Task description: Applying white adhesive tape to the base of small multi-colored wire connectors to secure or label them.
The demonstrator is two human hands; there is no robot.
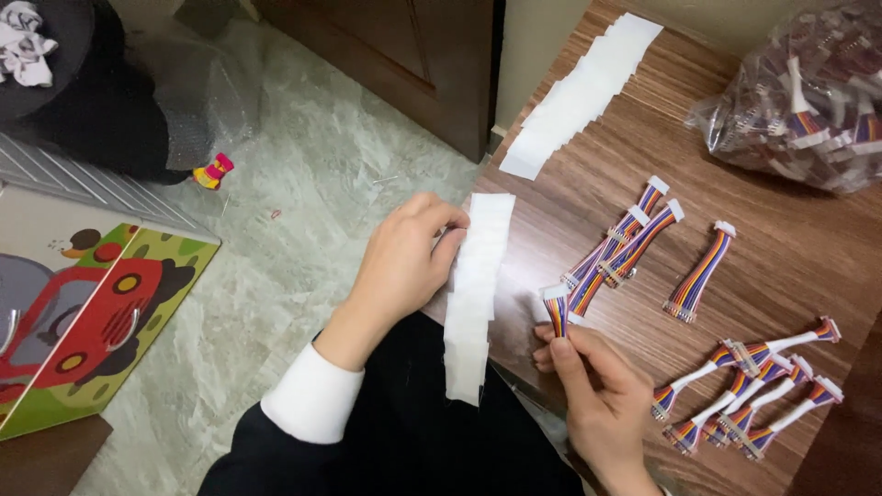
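My left hand (402,262) pinches the edge of a long strip of white labels (478,294) that hangs off the near edge of the wooden table (634,119). My right hand (593,390) holds a short rainbow ribbon cable (556,310) upright by its lower part, its white connector on top. Three more rainbow cables (625,243) lie just beyond it on the table, and another one (700,273) lies to their right. A group of several cables wrapped in white labels (749,390) lies at the near right.
A second strip of white labels (579,92) lies diagonally at the table's far left. A clear plastic bag of cables (808,92) sits at the far right. On the marble floor to the left lie a colourful picture board (101,321) and a small toy (214,171).
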